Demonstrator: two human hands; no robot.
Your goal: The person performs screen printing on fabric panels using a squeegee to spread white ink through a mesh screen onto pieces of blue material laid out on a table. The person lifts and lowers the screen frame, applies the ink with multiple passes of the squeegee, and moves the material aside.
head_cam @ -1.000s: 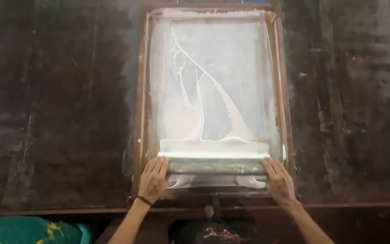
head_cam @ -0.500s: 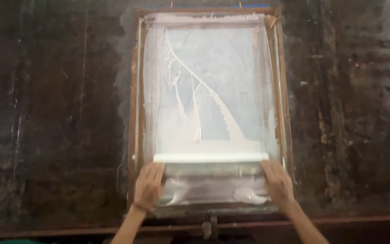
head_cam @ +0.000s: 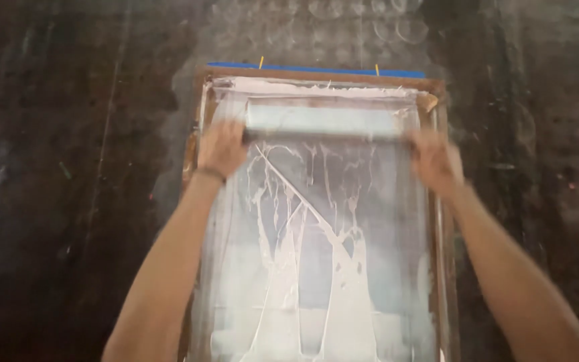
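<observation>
At the far end of the wooden-framed printing screen [head_cam: 440,201], both arms reach forward. The left hand [head_cam: 221,147] is clamped on the left end of the squeegee [head_cam: 323,122]; the right hand [head_cam: 435,161], blurred, grips its right end. The squeegee lies across the mesh near the top rail. Streaks of white ink [head_cam: 343,295] cover the mesh inside the frame, on a dark table [head_cam: 68,167].

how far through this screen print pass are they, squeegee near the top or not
Near the top. Done: white ink streaks trail down the wood-framed mesh screen below the blade. In hand: the left hand and right hand grip the ends of the long pale squeegee. Left: only a thin strip of mesh before the frame's far edge, by the blue tape.
</observation>
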